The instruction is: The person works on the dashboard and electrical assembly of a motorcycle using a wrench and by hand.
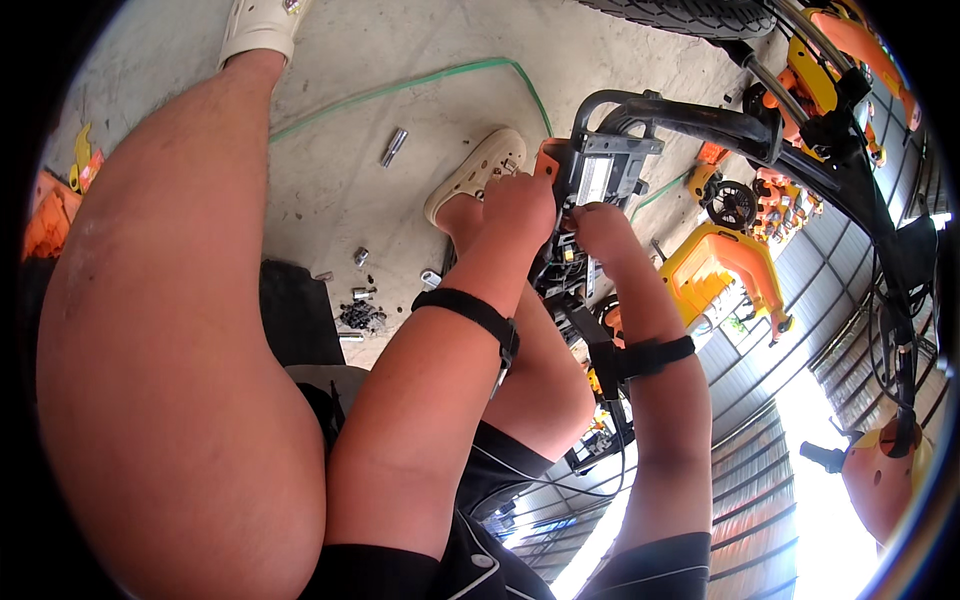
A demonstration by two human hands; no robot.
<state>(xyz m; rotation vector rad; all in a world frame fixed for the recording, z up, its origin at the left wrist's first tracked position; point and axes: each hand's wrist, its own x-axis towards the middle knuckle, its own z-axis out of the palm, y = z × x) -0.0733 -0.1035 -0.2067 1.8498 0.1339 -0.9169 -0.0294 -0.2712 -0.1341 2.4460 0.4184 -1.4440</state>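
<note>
A motorbike's black frame (625, 115), partly stripped, stands before me, with wiring and small parts showing in its middle. My left hand (522, 205) is closed against the left side of the frame, right beside an orange part (551, 158); its fingertips are hidden. Opposite it, my right hand (606, 235) has its fingers curled in at the frame, near the wiring (568, 253). What either hand grips is too small or covered to make out. A silvery module with a white label (595, 180) sits on the frame just above my right hand.
On the concrete floor lie a metal cylindrical tool piece (395, 147), several sockets (361, 257) and a heap of small black fasteners (362, 316). A green hose (420, 78) crosses the floor. Yellow-orange bike body parts (715, 265) and a tyre (690, 15) are farther off.
</note>
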